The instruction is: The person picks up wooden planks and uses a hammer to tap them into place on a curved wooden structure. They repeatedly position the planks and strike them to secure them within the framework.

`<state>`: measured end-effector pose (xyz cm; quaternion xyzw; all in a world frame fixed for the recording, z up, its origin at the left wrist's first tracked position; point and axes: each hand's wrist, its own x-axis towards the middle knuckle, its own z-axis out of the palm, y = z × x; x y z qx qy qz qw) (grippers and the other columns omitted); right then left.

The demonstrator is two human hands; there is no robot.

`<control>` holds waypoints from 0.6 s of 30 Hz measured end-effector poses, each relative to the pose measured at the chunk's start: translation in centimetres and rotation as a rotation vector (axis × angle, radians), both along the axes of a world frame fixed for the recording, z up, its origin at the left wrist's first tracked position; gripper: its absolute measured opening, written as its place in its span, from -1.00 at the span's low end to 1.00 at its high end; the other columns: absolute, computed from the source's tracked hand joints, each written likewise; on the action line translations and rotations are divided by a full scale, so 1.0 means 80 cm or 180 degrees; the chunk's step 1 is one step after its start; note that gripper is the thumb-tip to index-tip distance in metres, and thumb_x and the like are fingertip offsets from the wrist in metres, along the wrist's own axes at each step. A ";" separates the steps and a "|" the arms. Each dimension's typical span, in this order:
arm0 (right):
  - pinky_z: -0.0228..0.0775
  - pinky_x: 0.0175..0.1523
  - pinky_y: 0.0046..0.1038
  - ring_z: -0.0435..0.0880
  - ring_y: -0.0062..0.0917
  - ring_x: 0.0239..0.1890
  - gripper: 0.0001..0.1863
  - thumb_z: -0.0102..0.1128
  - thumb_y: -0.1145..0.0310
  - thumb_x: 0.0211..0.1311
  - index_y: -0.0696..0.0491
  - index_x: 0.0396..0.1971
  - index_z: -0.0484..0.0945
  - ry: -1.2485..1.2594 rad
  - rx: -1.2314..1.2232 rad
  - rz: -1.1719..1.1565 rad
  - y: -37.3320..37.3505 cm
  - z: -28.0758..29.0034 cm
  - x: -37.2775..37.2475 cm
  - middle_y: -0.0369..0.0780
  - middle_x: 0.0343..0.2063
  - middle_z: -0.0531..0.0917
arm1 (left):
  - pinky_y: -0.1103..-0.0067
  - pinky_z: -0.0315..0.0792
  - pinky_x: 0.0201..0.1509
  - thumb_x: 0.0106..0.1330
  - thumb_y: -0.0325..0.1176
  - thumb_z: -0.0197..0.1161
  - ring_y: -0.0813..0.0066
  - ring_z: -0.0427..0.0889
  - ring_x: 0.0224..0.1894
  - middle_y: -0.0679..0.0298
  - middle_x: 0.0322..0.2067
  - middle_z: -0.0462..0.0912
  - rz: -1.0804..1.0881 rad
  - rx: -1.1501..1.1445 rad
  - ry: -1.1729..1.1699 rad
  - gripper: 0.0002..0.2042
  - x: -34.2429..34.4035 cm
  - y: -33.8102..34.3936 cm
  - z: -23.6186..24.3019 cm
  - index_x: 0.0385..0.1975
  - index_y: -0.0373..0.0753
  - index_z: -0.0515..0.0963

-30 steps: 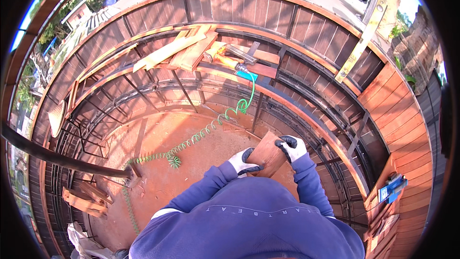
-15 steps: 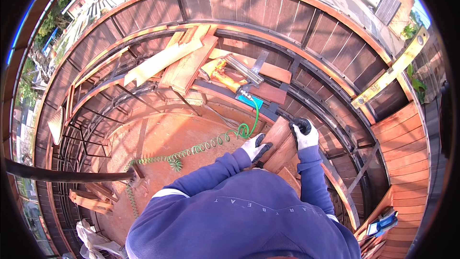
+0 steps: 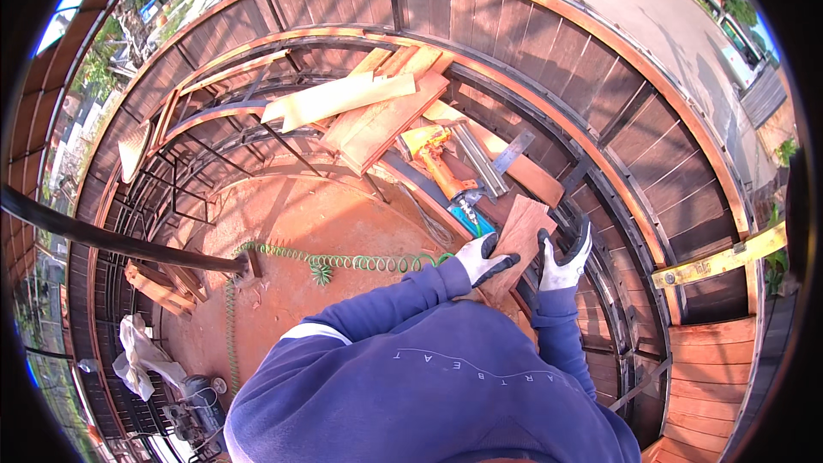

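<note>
My left hand (image 3: 483,258), in a white and dark glove, grips a short reddish wooden board (image 3: 525,230) at its lower left side. My right hand (image 3: 566,257), gloved alike, is beside the board's right edge with thumb and fingers spread. Just beyond the board, an orange nail gun (image 3: 443,173) lies on the curved ledge with silver strips (image 3: 478,162), a blue pad (image 3: 480,225) and a green coiled hose (image 3: 369,262). Pale and reddish planks (image 3: 377,133) are piled to the left of the tool.
A curved slatted wooden wall (image 3: 557,51) surrounds me. A yellow level (image 3: 707,263) hangs at the right. A dark pipe (image 3: 120,238) crosses the left. Offcuts (image 3: 163,290), white sheeting (image 3: 137,351) and a compressor (image 3: 206,411) are at lower left, on the rust-coloured floor (image 3: 274,317).
The board and both hands have moved up and right, closer to the nail gun. My right hand has opened and let go of the board. The view has turned toward the right.
</note>
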<state>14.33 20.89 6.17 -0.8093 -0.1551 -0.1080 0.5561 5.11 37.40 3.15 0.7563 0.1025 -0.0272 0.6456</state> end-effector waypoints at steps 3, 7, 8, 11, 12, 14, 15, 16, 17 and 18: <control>0.45 0.16 -0.45 0.59 -0.49 0.02 -0.36 0.40 0.33 0.29 0.24 0.28 0.36 0.1632 0.1001 0.1058 0.008 -0.036 0.007 -0.12 0.06 0.59 | 0.33 0.53 -0.08 0.48 -0.19 0.19 0.11 0.68 -0.17 -0.02 -0.21 0.69 0.0176 0.0540 -0.0361 -0.69 0.034 0.010 -0.004 -0.02 -0.32 0.55; 0.49 -0.03 -0.54 0.64 -0.60 -0.14 -0.62 0.34 0.38 0.33 0.21 0.06 0.54 0.1941 0.1746 0.0822 0.042 -0.068 0.052 -0.21 -0.13 0.69 | 0.22 0.51 -0.11 0.49 -0.12 0.09 -0.08 0.65 -0.14 -0.09 -0.24 0.64 -0.0168 0.1905 -0.0326 -0.68 0.065 0.050 0.014 -0.09 -0.28 0.55; 0.51 -0.08 -0.54 0.65 -0.60 -0.21 -0.65 0.35 0.39 0.31 0.21 0.03 0.56 0.1980 0.1823 0.0641 0.052 -0.067 0.067 -0.22 -0.18 0.70 | 0.24 0.52 -0.10 0.46 -0.15 0.13 -0.06 0.65 -0.15 -0.07 -0.23 0.64 -0.0025 0.1892 -0.0633 -0.70 0.065 0.069 0.023 -0.08 -0.27 0.56; 0.53 0.00 -0.46 0.68 -0.54 -0.16 -0.60 0.39 0.42 0.26 0.21 0.05 0.55 0.1108 0.0493 0.0225 0.047 -0.125 0.139 -0.18 -0.14 0.72 | 0.28 0.53 -0.03 0.34 -0.24 0.26 0.00 0.66 -0.17 0.02 -0.21 0.65 0.0836 0.1563 -0.0974 -0.72 0.048 0.147 0.087 -0.04 -0.24 0.57; 0.53 0.02 -0.44 0.68 -0.52 -0.14 -0.58 0.40 0.42 0.25 0.21 0.07 0.55 0.1141 0.0396 0.0189 0.045 -0.139 0.153 -0.17 -0.12 0.72 | 0.29 0.52 0.02 0.29 -0.28 0.31 0.04 0.66 -0.15 0.05 -0.19 0.65 0.1236 0.1966 -0.1100 -0.67 0.047 0.184 0.077 0.01 -0.23 0.57; 0.53 0.06 -0.45 0.69 -0.50 -0.09 -0.54 0.41 0.42 0.24 0.20 0.11 0.54 0.1256 0.0202 0.0074 0.044 -0.164 0.171 -0.15 -0.10 0.72 | 0.23 0.44 0.15 0.18 -0.16 0.41 0.01 0.56 0.04 0.03 -0.03 0.57 0.1550 0.2973 -0.0853 -0.44 0.040 0.267 0.059 0.16 -0.22 0.48; 0.53 0.08 -0.43 0.70 -0.49 -0.07 -0.53 0.40 0.43 0.23 0.19 0.13 0.53 0.1331 0.0181 0.0094 0.053 -0.157 0.169 -0.15 -0.09 0.73 | 0.17 0.39 0.22 0.13 -0.11 0.44 -0.01 0.49 0.14 0.03 0.05 0.53 0.1672 0.3448 -0.0494 -0.35 0.032 0.299 0.055 0.23 -0.21 0.43; 0.53 0.08 -0.43 0.70 -0.48 -0.06 -0.53 0.40 0.42 0.23 0.19 0.12 0.54 0.1311 0.0270 0.0084 0.046 -0.173 0.176 -0.15 -0.09 0.73 | 0.14 0.34 0.26 0.09 -0.06 0.47 -0.01 0.43 0.19 0.05 0.11 0.48 0.1461 0.3642 -0.0132 -0.26 0.035 0.322 0.054 0.28 -0.19 0.38; 0.53 0.09 -0.42 0.69 -0.47 -0.06 -0.53 0.40 0.42 0.23 0.19 0.12 0.54 0.1294 0.0357 0.0051 0.034 -0.197 0.181 -0.15 -0.08 0.73 | 0.10 0.29 0.30 0.05 0.00 0.49 -0.01 0.37 0.24 0.06 0.17 0.44 0.1220 0.3838 0.0218 -0.17 0.041 0.339 0.050 0.33 -0.18 0.33; 0.52 0.11 -0.40 0.72 -0.34 -0.05 -0.51 0.41 0.36 0.22 0.19 0.12 0.54 0.1173 -0.0098 -0.0059 0.049 -0.189 0.176 -0.09 -0.08 0.74 | 0.10 0.28 0.30 0.02 0.06 0.51 -0.01 0.34 0.25 0.07 0.20 0.41 0.1082 0.4014 0.0447 -0.10 0.037 0.355 0.042 0.37 -0.20 0.28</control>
